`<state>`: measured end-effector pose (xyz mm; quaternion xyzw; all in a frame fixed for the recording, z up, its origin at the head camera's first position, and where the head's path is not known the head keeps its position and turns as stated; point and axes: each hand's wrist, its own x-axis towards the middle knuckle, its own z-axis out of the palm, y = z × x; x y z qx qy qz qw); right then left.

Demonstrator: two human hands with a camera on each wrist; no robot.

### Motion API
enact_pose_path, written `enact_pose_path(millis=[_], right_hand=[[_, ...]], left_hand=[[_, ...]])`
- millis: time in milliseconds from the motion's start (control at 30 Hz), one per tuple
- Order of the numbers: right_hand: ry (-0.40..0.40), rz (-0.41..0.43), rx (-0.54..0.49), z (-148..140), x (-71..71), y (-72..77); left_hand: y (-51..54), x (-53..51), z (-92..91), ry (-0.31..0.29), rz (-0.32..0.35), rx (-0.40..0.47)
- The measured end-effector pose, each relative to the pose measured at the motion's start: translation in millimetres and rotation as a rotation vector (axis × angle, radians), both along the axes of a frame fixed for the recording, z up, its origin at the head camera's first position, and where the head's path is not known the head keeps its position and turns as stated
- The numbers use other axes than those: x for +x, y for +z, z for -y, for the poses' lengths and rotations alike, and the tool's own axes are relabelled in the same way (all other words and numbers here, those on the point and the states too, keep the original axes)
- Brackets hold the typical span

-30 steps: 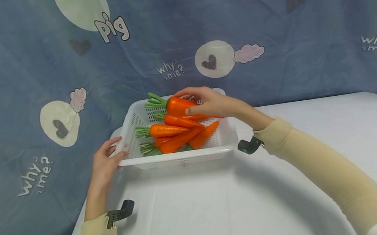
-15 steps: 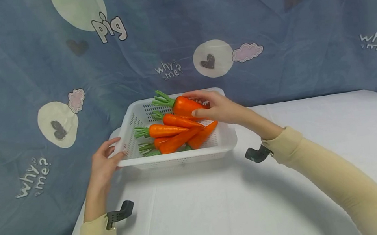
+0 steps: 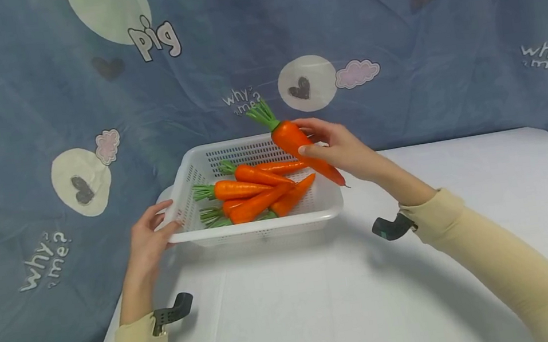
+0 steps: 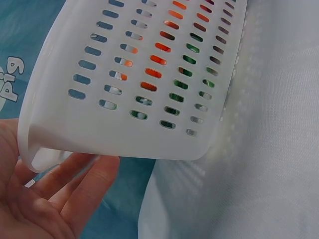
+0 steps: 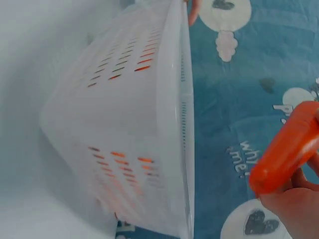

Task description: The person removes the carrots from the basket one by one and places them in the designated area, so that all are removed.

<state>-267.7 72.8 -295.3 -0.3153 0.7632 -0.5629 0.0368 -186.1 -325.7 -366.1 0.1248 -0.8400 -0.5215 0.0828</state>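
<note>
My right hand [image 3: 341,147] pinches a big orange carrot [image 3: 304,147] with a short green top, lifted over the right back part of a white plastic basket [image 3: 260,226]. The carrot slants, its green end up to the left and its thin tip down to the right. In the right wrist view the same carrot [image 5: 286,149] shows between thumb and fingers. Several more carrots [image 3: 240,189] lie heaped in the basket. At the basket's left end my left hand [image 3: 148,239] grips the rim; in the left wrist view its fingers [image 4: 97,181] reach under the rim.
A white cloth covers the table [image 3: 270,298] under and in front of the basket. Directly behind it hangs a blue printed curtain [image 3: 217,57], which also runs down the left side. Dark wrist cameras [image 3: 390,228] jut from both wrists.
The right hand has raised the big carrot out of the heap, up and to the right, uncovering another carrot behind. The left hand keeps its hold on the rim.
</note>
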Motion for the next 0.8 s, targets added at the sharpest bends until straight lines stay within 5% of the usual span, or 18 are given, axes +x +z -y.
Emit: enact_pose_path(millis=[800], right_hand=[[-0.207, 0.076, -0.007, -52, 10.0, -11.4]], left_hand=[[2.5, 1.9, 0.1, -0.012, -0.004, 0.022]])
